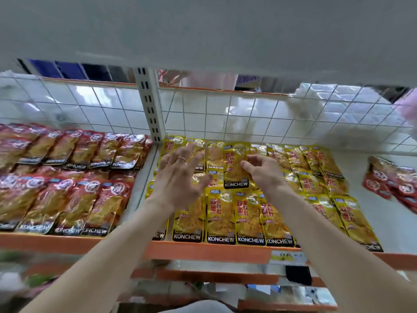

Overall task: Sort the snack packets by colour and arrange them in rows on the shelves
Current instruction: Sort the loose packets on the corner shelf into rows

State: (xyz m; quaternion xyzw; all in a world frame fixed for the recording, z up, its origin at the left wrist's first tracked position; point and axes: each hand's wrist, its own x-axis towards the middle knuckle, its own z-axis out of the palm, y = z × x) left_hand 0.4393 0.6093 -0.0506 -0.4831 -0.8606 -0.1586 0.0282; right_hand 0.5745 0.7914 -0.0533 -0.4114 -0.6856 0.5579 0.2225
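- Sorting looks well advanced, judging from how the stock lies on the shelf (203, 249): two colour blocks are laid out and one loose lot is left.
- Red rows (67, 177): left bay, running from the wire back panel (270, 118) to the orange front edge, packets overlapping, logos forward. This block appears done.
- Yellow rows (248, 218): right bay, starting just beside the upright post (149, 105); three rows reach the front edge. The right part of the block lies ragged and tilted, so expect to straighten it.
- Held yellow packet (237, 168): upright, over the back and middle of the yellow rows. Whether it touches the packets beneath cannot be told.
- Your right hand (261, 170): thumb and curled fingers pinch the held yellow packet at its right edge.
- Your left hand (178, 177): fingers straight and spread, holding nothing, hovering over the left end of the yellow rows. A ring (181, 158) shows on one finger.
- Loose red heap (390, 179): right end of the right bay, well apart from the red rows, with bare shelf between it and the yellow rows. It is unsorted and probably belongs with the red rows.
- Remaining, as a judgement: seat the held yellow packet, square the yellow rows, and deal with the loose red heap.
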